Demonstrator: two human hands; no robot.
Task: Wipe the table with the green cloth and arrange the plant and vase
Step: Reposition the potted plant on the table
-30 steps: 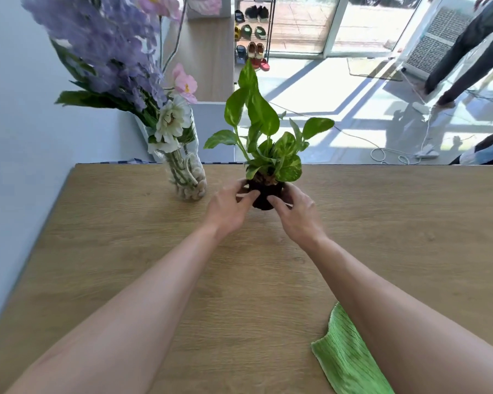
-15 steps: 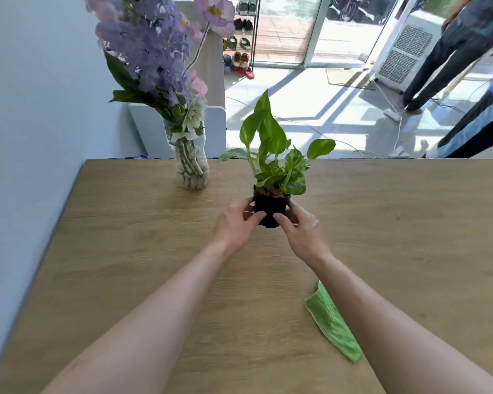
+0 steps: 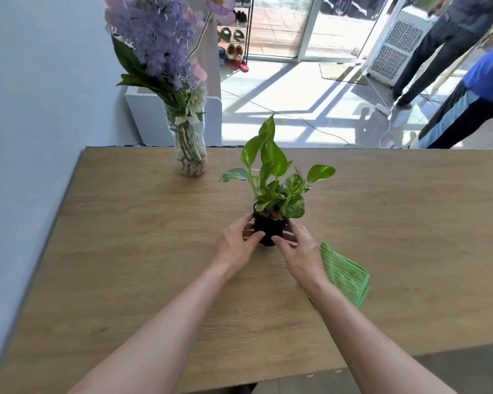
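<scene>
A small green-leaved plant in a black pot stands near the middle of the wooden table. My left hand grips the pot's left side and my right hand grips its right side. A clear glass vase with purple, pink and white flowers stands upright at the table's far left edge, apart from the pot. The folded green cloth lies flat on the table just right of my right wrist, which hides part of it.
A pale wall runs along the table's left side. Beyond the far edge are a white cabinet, a shoe rack, floor cables and two standing people at the upper right. The table's near edge shows at the bottom right.
Both hands have drawn the potted plant toward me, away from the far edge and the vase. The view has pulled back, so more of the cloth and the table's near edge show.
</scene>
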